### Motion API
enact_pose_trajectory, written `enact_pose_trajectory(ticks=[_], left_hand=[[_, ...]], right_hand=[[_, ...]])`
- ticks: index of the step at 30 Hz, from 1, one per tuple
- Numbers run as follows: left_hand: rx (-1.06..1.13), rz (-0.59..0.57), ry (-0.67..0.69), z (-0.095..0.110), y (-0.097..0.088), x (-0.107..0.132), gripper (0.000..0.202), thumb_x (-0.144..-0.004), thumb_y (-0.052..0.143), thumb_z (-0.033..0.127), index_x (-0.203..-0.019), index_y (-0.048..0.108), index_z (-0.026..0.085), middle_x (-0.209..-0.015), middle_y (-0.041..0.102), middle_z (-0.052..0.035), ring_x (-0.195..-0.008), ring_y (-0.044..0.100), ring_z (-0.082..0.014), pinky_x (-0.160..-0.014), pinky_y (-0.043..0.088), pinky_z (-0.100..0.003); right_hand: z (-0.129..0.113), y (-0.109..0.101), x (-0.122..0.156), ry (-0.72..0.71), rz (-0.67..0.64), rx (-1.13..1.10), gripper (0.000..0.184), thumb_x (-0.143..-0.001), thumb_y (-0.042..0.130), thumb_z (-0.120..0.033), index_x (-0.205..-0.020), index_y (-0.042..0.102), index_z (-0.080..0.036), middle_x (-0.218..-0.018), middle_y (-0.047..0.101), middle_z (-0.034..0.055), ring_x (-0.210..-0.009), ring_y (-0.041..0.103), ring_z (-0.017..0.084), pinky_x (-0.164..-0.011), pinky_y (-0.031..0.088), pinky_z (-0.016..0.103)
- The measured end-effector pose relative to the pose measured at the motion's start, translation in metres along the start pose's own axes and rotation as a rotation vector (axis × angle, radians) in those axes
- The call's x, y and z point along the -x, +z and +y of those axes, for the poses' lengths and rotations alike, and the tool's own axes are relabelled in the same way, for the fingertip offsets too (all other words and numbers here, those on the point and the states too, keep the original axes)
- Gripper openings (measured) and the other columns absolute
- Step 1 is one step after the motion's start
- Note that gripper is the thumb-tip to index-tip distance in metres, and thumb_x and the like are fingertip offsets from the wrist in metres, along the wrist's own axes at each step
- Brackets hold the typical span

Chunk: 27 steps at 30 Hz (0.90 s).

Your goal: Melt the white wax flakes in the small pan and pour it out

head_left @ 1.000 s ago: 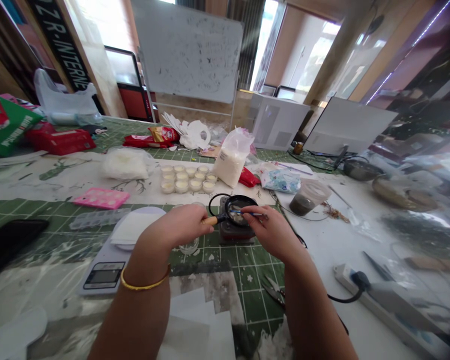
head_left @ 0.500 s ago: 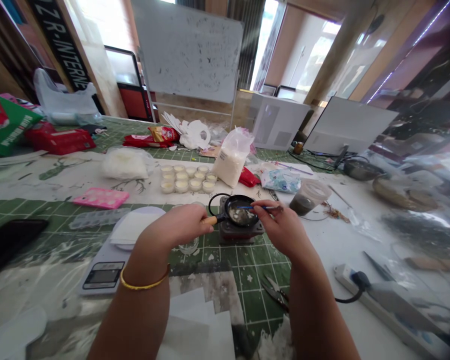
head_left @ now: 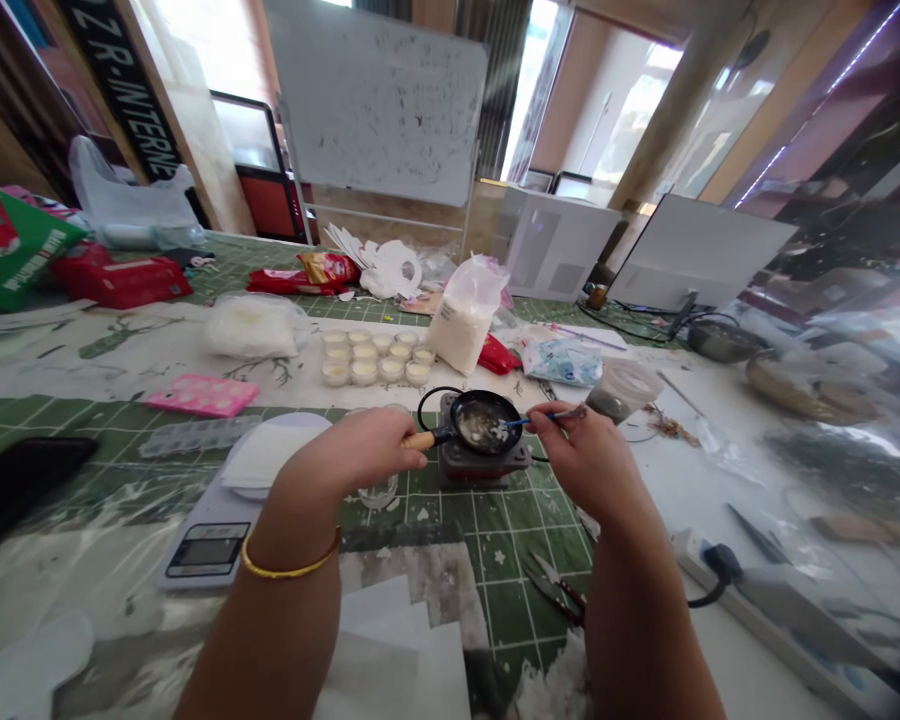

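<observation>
At lower centre of the frame, on the green cutting mat (head_left: pixel 502 600) of the tabletop, beside a digital scale (head_left: pixel 206 550), the left hand (head_left: pixel 352 450) closes around the wooden handle of a small black pan (head_left: pixel 487 422) over a hot plate (head_left: pixel 486 468), while the right hand (head_left: pixel 589 465) pinches a thin blue tool (head_left: pixel 532 421) reaching into the pan.

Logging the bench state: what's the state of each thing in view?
left hand: gripping the pan's wooden handle
small black pan: held over the burner, whitish residue inside
right hand: pinching the thin blue-handled tool
thin blue-handled tool: tip inside the pan
small burner: under the pan, cord attached
small cups: in rows, filled with pale contents
scissors: lying on the green cutting mat
</observation>
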<state>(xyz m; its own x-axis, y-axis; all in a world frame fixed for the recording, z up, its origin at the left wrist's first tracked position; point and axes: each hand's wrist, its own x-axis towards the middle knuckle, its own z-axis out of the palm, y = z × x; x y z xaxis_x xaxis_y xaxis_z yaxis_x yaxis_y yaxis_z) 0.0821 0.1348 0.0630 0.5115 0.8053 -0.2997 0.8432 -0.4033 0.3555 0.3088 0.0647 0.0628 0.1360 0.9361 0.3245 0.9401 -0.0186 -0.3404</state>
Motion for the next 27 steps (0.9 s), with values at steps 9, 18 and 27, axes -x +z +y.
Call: enact_pose_trajectory(ticks=[9, 18, 27], left_hand=[[0.005, -0.01, 0.0, -0.001, 0.002, -0.001, 0.033, -0.072, 0.046, 0.051, -0.071, 0.055, 0.02, -0.073, 0.062, -0.003, -0.064, 0.054, -0.0166, -0.052, 0.031, -0.025], [0.025, 0.016, 0.004, 0.0, 0.001, 0.0, 0.03, -0.071, 0.048, 0.049, -0.069, 0.056, 0.02, -0.07, 0.061, -0.0031, -0.062, 0.054, -0.0169, -0.051, 0.03, -0.026], [0.056, 0.047, -0.002, 0.0, 0.002, -0.001, 0.031, -0.071, 0.048, 0.049, -0.064, 0.055, 0.019, -0.064, 0.059, -0.0029, -0.056, 0.05, -0.0157, -0.049, 0.027, -0.026]], right_hand=[[0.0, 0.004, 0.001, -0.041, -0.066, -0.071, 0.026, -0.085, 0.043, -0.032, -0.081, 0.066, -0.021, -0.071, 0.068, 0.0022, -0.07, 0.061, 0.018, -0.065, 0.038, 0.028], [0.002, 0.013, -0.005, -0.046, -0.107, -0.124, 0.025, -0.084, 0.044, -0.034, -0.088, 0.066, -0.023, -0.074, 0.068, 0.0019, -0.071, 0.061, 0.018, -0.067, 0.04, 0.028], [-0.002, 0.012, -0.005, -0.039, -0.092, -0.097, 0.026, -0.084, 0.044, -0.032, -0.088, 0.067, -0.021, -0.077, 0.069, 0.0044, -0.075, 0.061, 0.02, -0.068, 0.04, 0.03]])
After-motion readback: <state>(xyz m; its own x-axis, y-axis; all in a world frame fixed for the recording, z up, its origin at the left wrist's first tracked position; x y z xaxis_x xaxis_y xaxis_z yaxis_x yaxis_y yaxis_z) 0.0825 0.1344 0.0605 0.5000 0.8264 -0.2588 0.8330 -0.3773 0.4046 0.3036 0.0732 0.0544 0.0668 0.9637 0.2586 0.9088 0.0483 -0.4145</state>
